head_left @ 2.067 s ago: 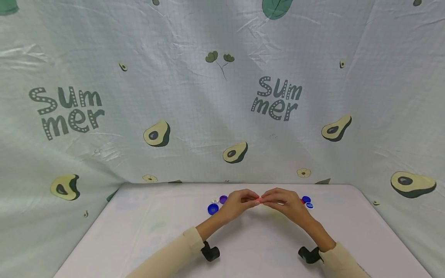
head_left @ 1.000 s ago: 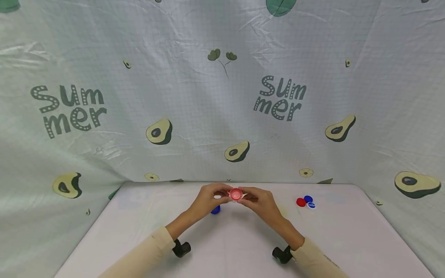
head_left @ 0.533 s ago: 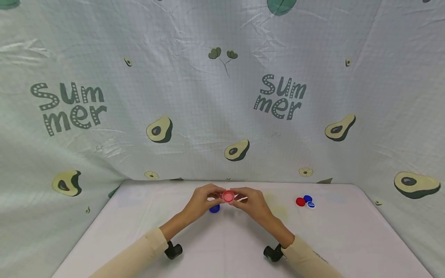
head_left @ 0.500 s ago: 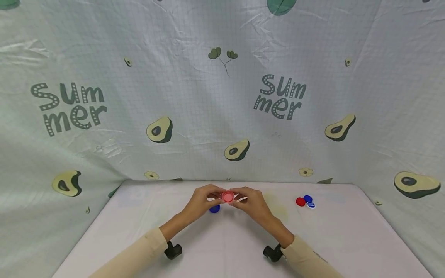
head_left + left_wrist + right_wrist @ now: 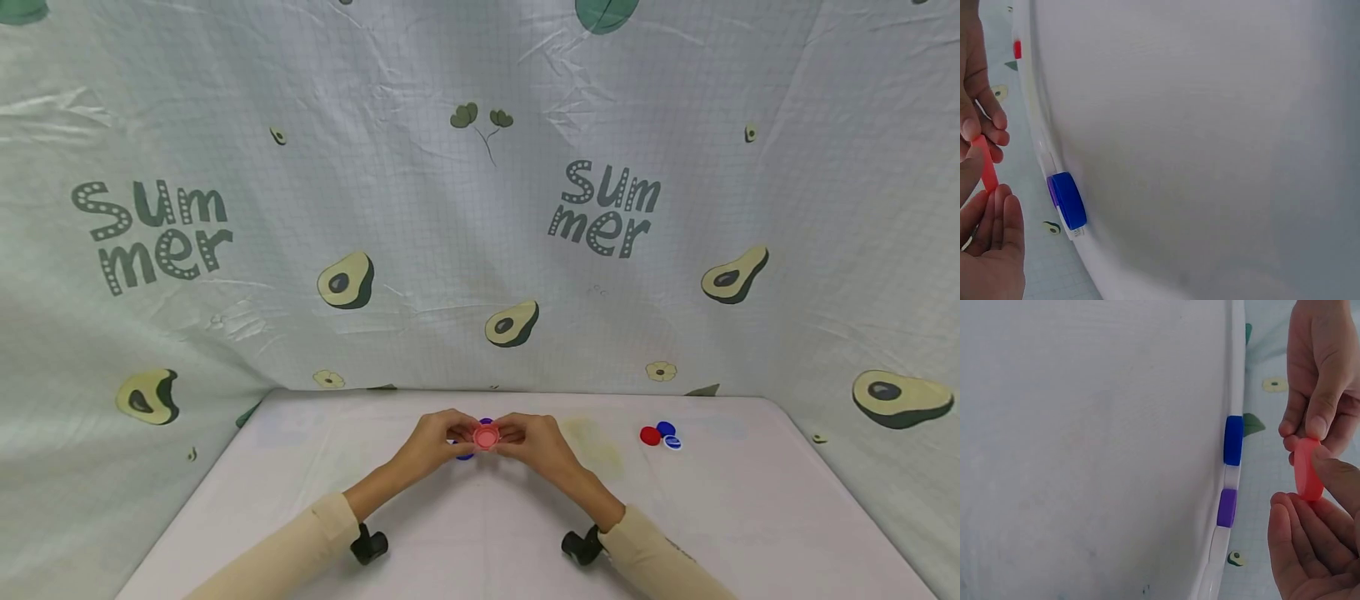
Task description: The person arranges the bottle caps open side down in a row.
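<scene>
A pinkish-red bottle cap (image 5: 486, 437) is held up over the table, its round face toward the head camera. My left hand (image 5: 431, 446) pinches it from one side and my right hand (image 5: 540, 442) from the other. Both wrist views show the cap edge-on, with thumbs and fingertips of both hands meeting on it. Behind the hands lie a blue cap (image 5: 1233, 440) and a purple cap (image 5: 1227, 508), both mostly covered in the head view. A bit of a white item (image 5: 1077, 232) shows beside the blue cap in the left wrist view.
On the right of the white table (image 5: 750, 517) lie a red cap (image 5: 650, 436), a blue cap (image 5: 665, 428) and a white cap with a blue print (image 5: 672, 442), close together. A printed cloth (image 5: 420, 208) hangs behind the table's far edge.
Both hands have carried the pinkish-red cap to the left and turned its face toward the head camera. In the last half second they have dropped slightly, uncovering part of the purple cap.
</scene>
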### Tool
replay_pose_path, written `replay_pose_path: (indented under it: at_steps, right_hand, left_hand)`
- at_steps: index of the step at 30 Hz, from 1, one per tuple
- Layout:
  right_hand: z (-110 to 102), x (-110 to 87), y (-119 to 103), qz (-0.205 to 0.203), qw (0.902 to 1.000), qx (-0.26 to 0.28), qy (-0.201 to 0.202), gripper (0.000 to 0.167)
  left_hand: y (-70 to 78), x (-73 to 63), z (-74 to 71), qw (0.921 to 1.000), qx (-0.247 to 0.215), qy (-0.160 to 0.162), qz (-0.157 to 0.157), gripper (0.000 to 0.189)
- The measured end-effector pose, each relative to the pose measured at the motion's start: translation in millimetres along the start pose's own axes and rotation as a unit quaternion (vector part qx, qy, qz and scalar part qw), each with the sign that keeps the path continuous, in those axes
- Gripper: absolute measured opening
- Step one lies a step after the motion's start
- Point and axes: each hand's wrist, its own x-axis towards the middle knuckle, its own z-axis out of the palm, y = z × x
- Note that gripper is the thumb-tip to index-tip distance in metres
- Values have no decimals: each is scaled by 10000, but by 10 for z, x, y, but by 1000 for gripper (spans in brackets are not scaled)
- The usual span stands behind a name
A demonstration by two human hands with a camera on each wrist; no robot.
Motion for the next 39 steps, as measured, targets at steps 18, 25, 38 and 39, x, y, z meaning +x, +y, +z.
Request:
replay_pose_path:
  at_steps: [18,25,38,39]
  right_hand:
    - [18,99,102,540,9951,-442,-702,22]
    - [-31,167,73,676,9895,-522,-1163,20]
    - [-51,214,46,702,9887,-916,-954,21]
    - [-42,214,42,719,9886,-941,-932,21]
  left_hand:
    - [-31,111,-30,9932,377,-777,-778,18]
    - [16,179,-18,9892,602,-925,-966,17]
    - [128,327,120,9825,1102,-800,-1271,14]
    - [119,334,134,9819,1100,-796,-1319,14]
